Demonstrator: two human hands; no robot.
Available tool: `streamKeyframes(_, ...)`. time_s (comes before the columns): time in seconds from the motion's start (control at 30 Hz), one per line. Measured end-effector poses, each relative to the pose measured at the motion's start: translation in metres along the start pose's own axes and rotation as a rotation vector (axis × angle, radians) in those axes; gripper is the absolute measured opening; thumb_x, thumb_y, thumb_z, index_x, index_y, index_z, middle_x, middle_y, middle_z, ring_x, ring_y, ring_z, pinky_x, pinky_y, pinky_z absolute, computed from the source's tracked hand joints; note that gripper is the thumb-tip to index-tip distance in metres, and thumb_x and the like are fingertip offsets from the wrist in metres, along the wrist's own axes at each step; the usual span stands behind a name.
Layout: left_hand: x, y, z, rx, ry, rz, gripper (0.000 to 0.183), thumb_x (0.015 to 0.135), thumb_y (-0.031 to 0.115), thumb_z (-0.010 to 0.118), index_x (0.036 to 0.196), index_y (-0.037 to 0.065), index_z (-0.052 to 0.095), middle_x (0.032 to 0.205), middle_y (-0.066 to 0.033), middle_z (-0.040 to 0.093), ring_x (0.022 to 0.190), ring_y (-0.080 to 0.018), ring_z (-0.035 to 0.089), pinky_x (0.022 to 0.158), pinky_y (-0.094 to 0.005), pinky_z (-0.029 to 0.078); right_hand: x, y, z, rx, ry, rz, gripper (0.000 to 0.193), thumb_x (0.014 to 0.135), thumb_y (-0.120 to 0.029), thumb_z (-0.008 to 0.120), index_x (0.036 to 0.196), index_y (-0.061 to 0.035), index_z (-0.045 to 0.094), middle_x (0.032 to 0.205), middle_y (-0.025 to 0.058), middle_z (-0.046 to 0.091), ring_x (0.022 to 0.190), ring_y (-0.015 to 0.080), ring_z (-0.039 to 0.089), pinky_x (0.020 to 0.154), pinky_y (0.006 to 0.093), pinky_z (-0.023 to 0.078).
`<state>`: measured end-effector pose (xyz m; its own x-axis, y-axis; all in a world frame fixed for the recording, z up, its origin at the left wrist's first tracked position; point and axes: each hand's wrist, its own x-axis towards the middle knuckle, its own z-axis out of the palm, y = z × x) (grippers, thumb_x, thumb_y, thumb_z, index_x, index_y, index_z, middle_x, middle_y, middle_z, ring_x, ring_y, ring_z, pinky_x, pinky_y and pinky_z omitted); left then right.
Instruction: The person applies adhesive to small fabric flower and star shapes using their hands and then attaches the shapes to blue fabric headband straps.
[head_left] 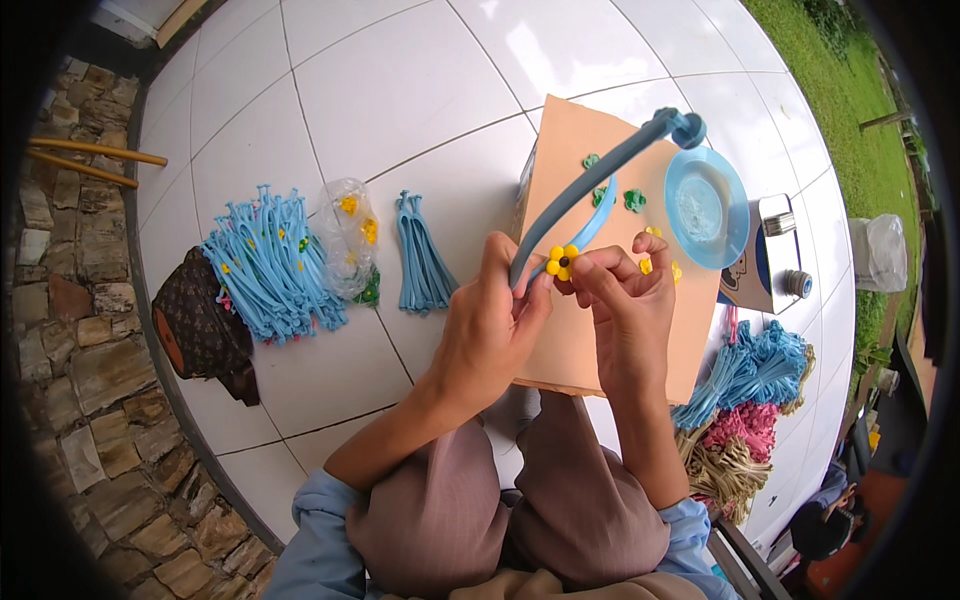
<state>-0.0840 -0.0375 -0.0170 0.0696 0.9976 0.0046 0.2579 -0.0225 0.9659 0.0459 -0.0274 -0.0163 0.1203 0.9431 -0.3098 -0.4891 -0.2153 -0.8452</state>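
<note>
My left hand (490, 325) grips a blue rubbery strap (595, 180) between thumb and fingers. The strap arches up and away to a knobbed end, and a paler blue length runs beneath it. A yellow flower piece (563, 263) with a dark centre sits against the strap at my fingertips. Pinched around the flower's right side are the thumb and fingers of my right hand (630, 310). Both hands are above a cardboard box (560, 345). Green leaf-like pieces (635, 200) lie on it, and several yellow flowers (677, 271) lie beside my right hand, partly hidden.
A blue plate (741, 205) and a metal can (775, 285) stand at the right. Bundles of blue straps (765, 365) and pink straps (740, 430) lie nearer. To the left are a strap pile (270, 270), a clear bag (345, 235), a small bundle (422, 265) and a brown patterned bag (205, 315).
</note>
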Motion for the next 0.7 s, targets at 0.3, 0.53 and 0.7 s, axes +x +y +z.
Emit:
streamKeyframes(0.3,0.0005,0.0007,-0.0027,0.078,-0.035,0.033,0.024,0.087,0.004,0.053,0.082,0.004,0.029,0.078,-0.0122,0.057,0.058,-0.0062,0.047,0.049,-0.0212,0.041,-0.0012,0.0027,0.0020,-0.074,0.017,-0.077,0.044,0.076,0.008,0.061,0.098,-0.0075,0.026,0.079,0.0163,0.060,0.064,0.0162,0.059,0.059,0.0234,0.048)
streamKeyframes(0.53,0.0003,-0.0017,-0.0022,0.009,0.009,0.077,0.018,0.087,0.005,0.054,0.085,0.002,0.037,0.064,-0.0107,0.052,0.052,-0.0135,0.054,0.048,-0.0269,0.042,-0.0046,0.0021,0.0066,-0.138,0.014,-0.153,0.045,0.076,0.009,0.061,0.099,-0.0077,0.026,0.080,0.0170,0.060,0.065,0.0144,0.060,0.058,0.0228,0.047)
streamKeyframes(0.7,0.0016,-0.0004,-0.0001,-0.119,0.051,0.084,0.017,0.089,0.004,0.052,0.083,0.002,0.036,0.072,-0.0097,0.059,0.062,-0.0084,0.059,0.052,-0.0212,0.045,-0.0060,0.0046,0.0068,-0.107,-0.006,-0.180,0.036,0.084,0.001,0.057,0.103,-0.0069,0.027,0.084,0.0171,0.059,0.070,0.0162,0.059,0.062,0.0259,0.047)
